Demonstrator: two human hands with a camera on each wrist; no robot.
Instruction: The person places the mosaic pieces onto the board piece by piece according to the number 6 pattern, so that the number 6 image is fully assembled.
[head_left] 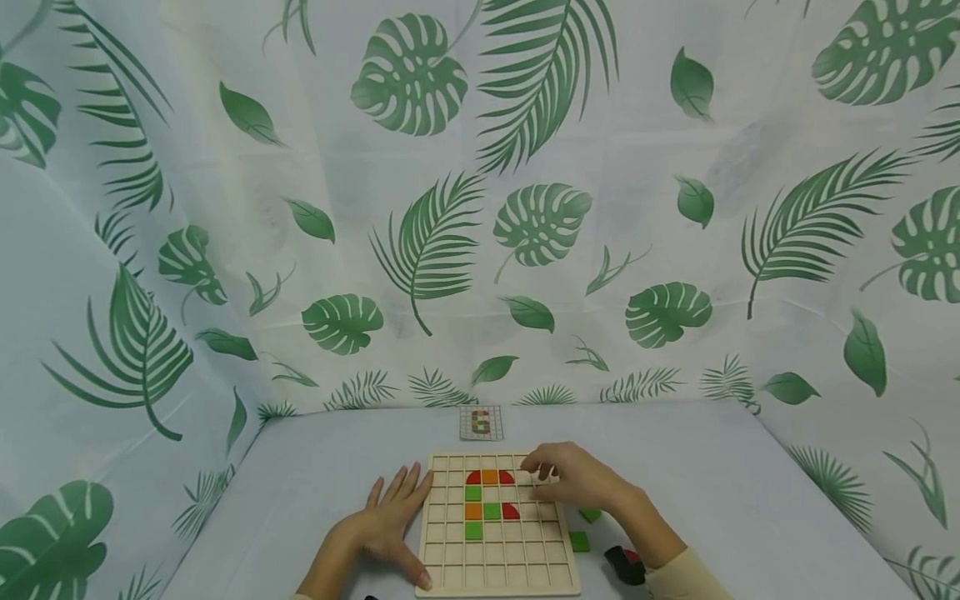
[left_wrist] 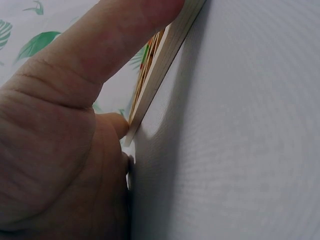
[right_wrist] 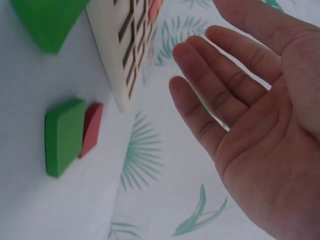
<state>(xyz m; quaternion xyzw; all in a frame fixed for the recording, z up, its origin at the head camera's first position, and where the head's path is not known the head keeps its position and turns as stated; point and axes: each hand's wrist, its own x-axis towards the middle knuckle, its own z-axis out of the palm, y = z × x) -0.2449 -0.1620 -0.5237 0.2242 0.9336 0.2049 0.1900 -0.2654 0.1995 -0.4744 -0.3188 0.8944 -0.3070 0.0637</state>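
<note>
A wooden grid board [head_left: 498, 575] lies on the table with coloured tiles in some of its squares. Among them are a red quarter-round tile [head_left: 510, 511], an orange square tile [head_left: 490, 477] and a green square tile [head_left: 474, 530]. With fingers spread, my left hand [head_left: 386, 521] rests along the board's left edge; its thumb touches the near left corner. Over the upper right of the board hovers my right hand [head_left: 573, 475], its fingers loosely bent. In the right wrist view the palm and fingers [right_wrist: 200, 65] hold nothing that shows.
A small pattern card [head_left: 481, 422] lies beyond the board. Right of the board are loose green tiles [head_left: 579, 542]; a red tile [right_wrist: 91, 130] touches or sits just behind one green tile [right_wrist: 65, 137]. A leaf-printed cloth [head_left: 450, 275] stands behind the table.
</note>
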